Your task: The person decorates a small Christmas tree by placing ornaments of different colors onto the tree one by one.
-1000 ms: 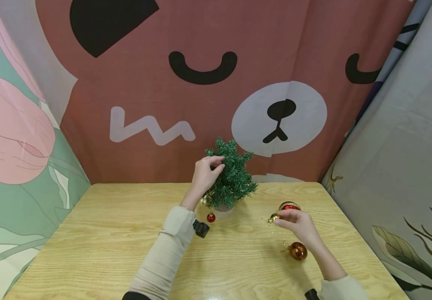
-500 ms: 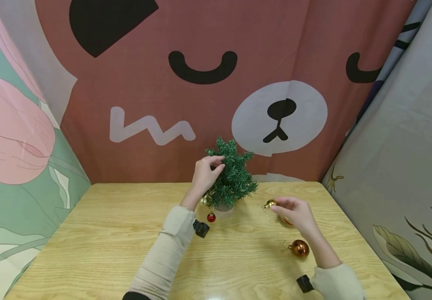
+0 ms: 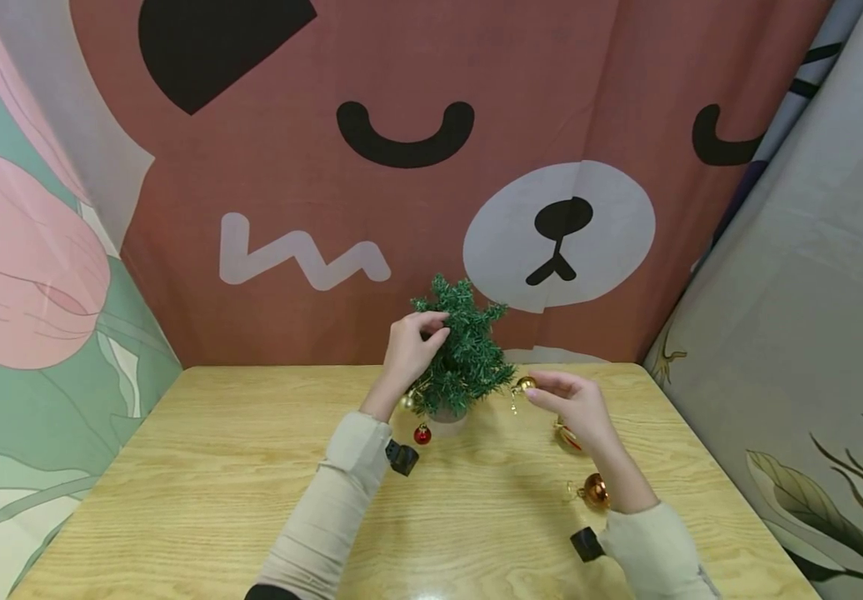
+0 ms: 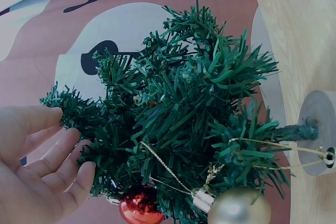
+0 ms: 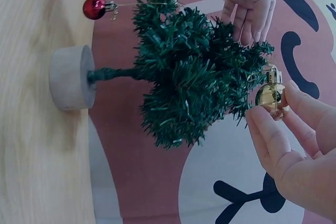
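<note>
A small green Christmas tree (image 3: 461, 350) on a round pale base (image 5: 73, 77) stands at the table's back edge. My left hand (image 3: 412, 354) pinches a branch on its upper left side, thumb and fingertips among the needles in the left wrist view. Between the thumb and fingers of my right hand (image 3: 577, 408) is a shiny gold bauble (image 5: 272, 98), its cord dangling. It is held up just right of the tree in the head view. A pearly gold bauble (image 4: 239, 208) and a red bauble (image 4: 140, 205) hang by cords low on the tree's left side.
Below my right hand, a red and gold striped bauble (image 3: 568, 437) lies on the wooden table (image 3: 251, 483). Nearer the front is a copper bauble (image 3: 595, 492), partly behind the right wrist. A printed bear curtain (image 3: 289, 183) hangs behind the tree.
My right hand has moved left and away from me with the gold bauble, closer to the tree. It now stands clear of the striped bauble's front. The left hand stays put.
</note>
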Available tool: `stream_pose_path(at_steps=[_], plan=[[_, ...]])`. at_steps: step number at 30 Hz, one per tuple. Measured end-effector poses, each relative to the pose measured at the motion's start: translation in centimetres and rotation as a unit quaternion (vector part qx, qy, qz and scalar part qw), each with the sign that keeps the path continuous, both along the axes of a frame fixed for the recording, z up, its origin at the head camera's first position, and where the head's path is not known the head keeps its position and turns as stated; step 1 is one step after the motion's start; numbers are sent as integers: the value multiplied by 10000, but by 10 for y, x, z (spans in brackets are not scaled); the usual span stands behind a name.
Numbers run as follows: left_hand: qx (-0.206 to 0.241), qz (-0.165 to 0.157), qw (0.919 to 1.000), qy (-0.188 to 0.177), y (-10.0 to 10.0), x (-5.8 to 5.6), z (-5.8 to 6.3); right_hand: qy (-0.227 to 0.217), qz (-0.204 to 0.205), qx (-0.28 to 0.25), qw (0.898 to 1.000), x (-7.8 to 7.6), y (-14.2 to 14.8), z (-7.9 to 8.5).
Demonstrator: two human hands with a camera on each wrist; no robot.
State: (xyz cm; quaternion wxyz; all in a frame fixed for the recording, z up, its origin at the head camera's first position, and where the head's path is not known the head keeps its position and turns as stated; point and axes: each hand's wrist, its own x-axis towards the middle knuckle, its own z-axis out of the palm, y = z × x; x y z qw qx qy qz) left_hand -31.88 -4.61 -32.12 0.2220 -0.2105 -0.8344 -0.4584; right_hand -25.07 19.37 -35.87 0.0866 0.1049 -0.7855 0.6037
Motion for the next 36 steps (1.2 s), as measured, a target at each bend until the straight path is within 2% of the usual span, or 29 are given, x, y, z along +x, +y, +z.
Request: stream_pose_path(at_steps=[7,26,36], plan=[[-7,7,10000,-13,0,-1,0,-42,-26,-300,9995,-5,-9,9],[-1,22,10000,-15,1,1,2,185,483,-1055,9931,-20,-27,22],[7,32,10000,41,1,0,1,-53,461,-1398,9891,-29,-38,31]])
